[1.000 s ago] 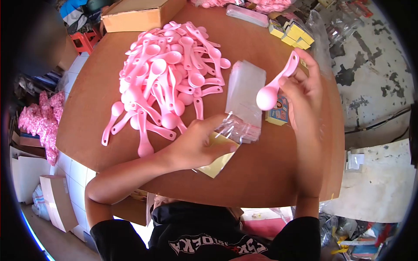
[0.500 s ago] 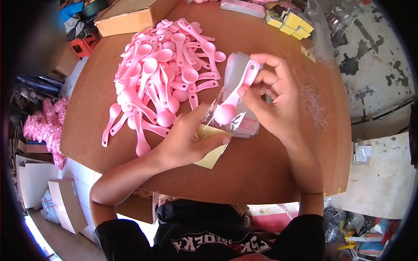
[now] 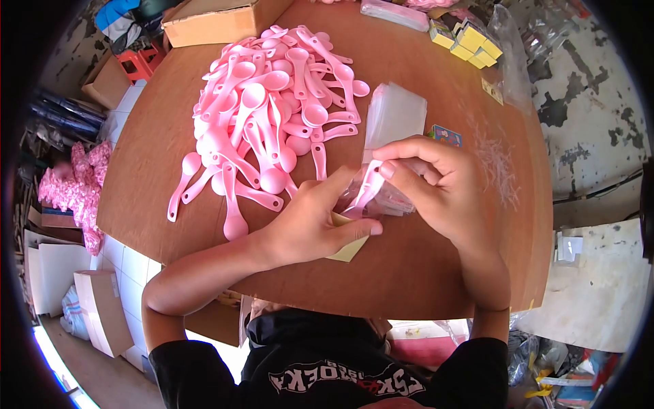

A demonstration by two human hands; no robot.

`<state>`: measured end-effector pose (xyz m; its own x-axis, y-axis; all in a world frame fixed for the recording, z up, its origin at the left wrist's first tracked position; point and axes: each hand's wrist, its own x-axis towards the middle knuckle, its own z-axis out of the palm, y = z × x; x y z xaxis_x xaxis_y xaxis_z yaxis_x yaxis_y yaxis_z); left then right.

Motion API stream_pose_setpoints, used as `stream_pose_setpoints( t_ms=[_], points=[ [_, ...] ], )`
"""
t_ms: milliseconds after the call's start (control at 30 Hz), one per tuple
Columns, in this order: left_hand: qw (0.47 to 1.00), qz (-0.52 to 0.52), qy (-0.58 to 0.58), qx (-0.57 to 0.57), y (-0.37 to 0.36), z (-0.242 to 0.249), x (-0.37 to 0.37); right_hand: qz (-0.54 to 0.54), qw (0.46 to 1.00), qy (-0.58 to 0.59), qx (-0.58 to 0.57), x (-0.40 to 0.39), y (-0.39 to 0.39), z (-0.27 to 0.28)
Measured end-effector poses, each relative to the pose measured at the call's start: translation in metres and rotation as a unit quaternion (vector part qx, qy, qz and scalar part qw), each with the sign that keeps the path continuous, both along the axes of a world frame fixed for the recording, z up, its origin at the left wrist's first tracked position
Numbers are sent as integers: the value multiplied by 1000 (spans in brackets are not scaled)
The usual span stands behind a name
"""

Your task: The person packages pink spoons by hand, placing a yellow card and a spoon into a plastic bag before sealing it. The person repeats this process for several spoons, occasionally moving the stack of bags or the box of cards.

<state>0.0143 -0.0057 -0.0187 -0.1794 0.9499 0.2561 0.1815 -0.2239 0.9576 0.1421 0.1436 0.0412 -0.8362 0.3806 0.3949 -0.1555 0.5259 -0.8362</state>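
Observation:
My right hand [image 3: 436, 187] grips the handle of a pink plastic spoon [image 3: 362, 191] whose bowl is pushed down into a clear plastic bag [image 3: 375, 201]. My left hand [image 3: 310, 228] holds that bag's mouth against a yellow card [image 3: 349, 249] on the brown round table [image 3: 422, 273]. A stack of clear bags [image 3: 395, 116] lies just beyond my hands. A big heap of pink spoons [image 3: 269, 116] covers the table to the left of the stack.
A cardboard box [image 3: 218, 20] sits at the table's far edge. Small yellow boxes [image 3: 470, 41] and a wrapped pack [image 3: 398, 13] lie at the far right. A small printed box [image 3: 446, 134] peeks out behind my right hand. Packed pink goods [image 3: 68, 191] lie on the floor at left.
My right hand brought the pink spoon down from the air and slid it bowl-first into the clear bag held by my left hand.

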Motion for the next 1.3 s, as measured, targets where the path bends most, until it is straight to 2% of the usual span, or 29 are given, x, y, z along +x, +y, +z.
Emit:
stream_pose_setpoints(
  t_ms=[33,100,133,167,200,233,267,300,333,367,400,467,533,600,633,700,767,900,967,1000,1067,1200,1267,1300],
  points=[
    [1000,-20,6,-15,-1,3,0,2,996,-49,-81,4,-1,6],
    [999,-21,13,29,0,5,2,-26,999,-40,-11,14,-1,29],
    [997,-20,20,71,-1,6,3,-55,998,8,-8,20,-1,39],
    [996,-13,61,61,-3,11,1,-84,995,54,-6,26,0,49],
    [996,-11,60,62,-2,9,-1,-121,983,109,85,30,2,60],
    [985,31,123,114,0,6,-3,-159,958,162,174,35,5,67],
    [966,71,185,167,2,5,-5,-160,958,161,176,40,15,69],
    [959,92,188,193,2,7,-6,-177,931,161,276,43,30,71],
    [970,116,129,172,0,5,-2,-193,893,159,374,43,39,73],
    [974,121,91,170,0,1,0,-176,914,113,348,44,43,74],
    [977,124,54,166,0,0,0,-181,912,113,350,45,44,75],
    [985,100,42,138,-6,4,-2,-145,871,189,431,44,46,78],
    [991,78,25,104,-7,4,-5,-159,884,167,407,48,41,80],
    [950,112,207,203,-1,3,-13,-174,895,146,383,52,31,81],
    [951,112,206,202,0,6,-11,-188,905,153,351,53,23,80],
    [946,141,265,119,1,14,-8,-199,914,160,316,55,12,82],
    [963,111,231,86,3,4,-6,-174,937,153,260,56,6,84],
    [989,35,142,17,4,-6,1,-190,943,122,244,59,9,84],
    [988,36,153,12,2,-7,4,-249,930,164,213,60,7,83],
    [986,38,164,8,1,-7,5,-249,930,164,213,61,7,83],
    [983,47,178,13,1,-6,4,-213,912,173,304,64,8,86],
    [966,81,236,69,2,-2,3,-250,892,146,347,68,-6,89],
    [969,75,220,85,1,3,2,-60,953,131,265,73,-4,94],
    [971,69,205,101,1,5,1,-61,953,132,265,71,-4,95]
  ],
)
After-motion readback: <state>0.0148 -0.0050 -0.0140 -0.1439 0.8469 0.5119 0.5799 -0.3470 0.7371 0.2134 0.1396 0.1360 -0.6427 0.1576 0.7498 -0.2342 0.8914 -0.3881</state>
